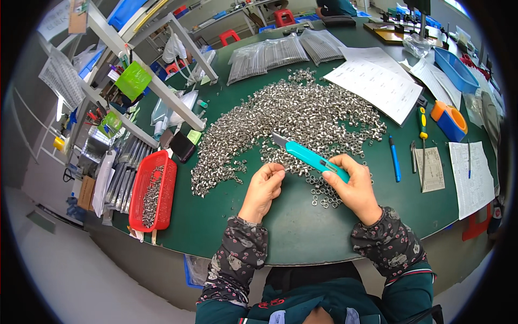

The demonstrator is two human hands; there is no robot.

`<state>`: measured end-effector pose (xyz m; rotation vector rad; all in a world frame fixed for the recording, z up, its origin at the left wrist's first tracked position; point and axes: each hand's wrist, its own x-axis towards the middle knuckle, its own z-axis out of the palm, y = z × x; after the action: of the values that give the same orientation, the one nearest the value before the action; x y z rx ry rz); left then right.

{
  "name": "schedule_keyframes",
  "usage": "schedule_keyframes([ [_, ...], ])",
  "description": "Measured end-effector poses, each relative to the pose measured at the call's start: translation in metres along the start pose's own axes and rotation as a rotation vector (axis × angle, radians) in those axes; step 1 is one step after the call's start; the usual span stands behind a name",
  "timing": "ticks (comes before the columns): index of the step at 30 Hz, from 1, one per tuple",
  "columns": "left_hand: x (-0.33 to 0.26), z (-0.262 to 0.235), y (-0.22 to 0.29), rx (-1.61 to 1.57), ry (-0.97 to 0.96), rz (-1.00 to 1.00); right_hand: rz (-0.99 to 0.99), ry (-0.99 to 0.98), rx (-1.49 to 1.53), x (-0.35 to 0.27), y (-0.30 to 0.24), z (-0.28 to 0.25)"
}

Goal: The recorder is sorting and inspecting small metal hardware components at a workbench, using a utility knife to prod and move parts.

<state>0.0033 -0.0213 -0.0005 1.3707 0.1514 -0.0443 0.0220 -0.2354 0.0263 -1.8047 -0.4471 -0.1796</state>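
Utility knife [318, 161], one, teal handle: raised over the near part of the ring heap, bare blade pointing toward 10 o'clock. Directions below run from this knife.

Right grip [353, 186], at 4 o'clock: wrapped around the rear of the handle, thumb along the top, firmly closed.

Left grip [263, 189], at 8 o'clock: bare hand, fingers curled in, thumb tip against forefinger; whether a ring is pinched there cannot be told.

Metal rings [302, 108], a great many, small, silvery: spread from 9 through 12 to 2 o'clock, a few scattered at 6.

Blue pen [395, 159]: 3 o'clock. Screwdriver [423, 129], yellow and green: between 2 and 3. Tape dispenser [448, 125], orange and blue: beyond it.

Printed sheet [372, 89]: 1 o'clock. Plastic bags [270, 55] of slim rods: between 11 and 12.

Black phone [182, 147]: 9 o'clock. Red basket [167, 200], small metal parts inside: between 8 and 9.

Desk [302, 237]: green top, under all the above.
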Motion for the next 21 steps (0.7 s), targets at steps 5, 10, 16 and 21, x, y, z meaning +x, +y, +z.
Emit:
schedule_keyframes([
  [5,-0.003,-0.012,0.012,-0.411,0.021,-0.079,-0.016,-0.058,-0.068,-0.002,0.003,0.004],
  [10,0.0,-0.025,0.008,-0.404,-0.003,0.004,0.045,-0.175,-0.147,-0.002,0.003,0.008],
  [16,0.003,-0.026,0.004,-0.443,-0.023,0.062,0.087,-0.229,-0.144,-0.002,0.008,0.007],
  [21,0.002,-0.026,0.006,-0.465,-0.078,0.061,0.136,-0.282,-0.12,-0.001,0.003,0.006],
])
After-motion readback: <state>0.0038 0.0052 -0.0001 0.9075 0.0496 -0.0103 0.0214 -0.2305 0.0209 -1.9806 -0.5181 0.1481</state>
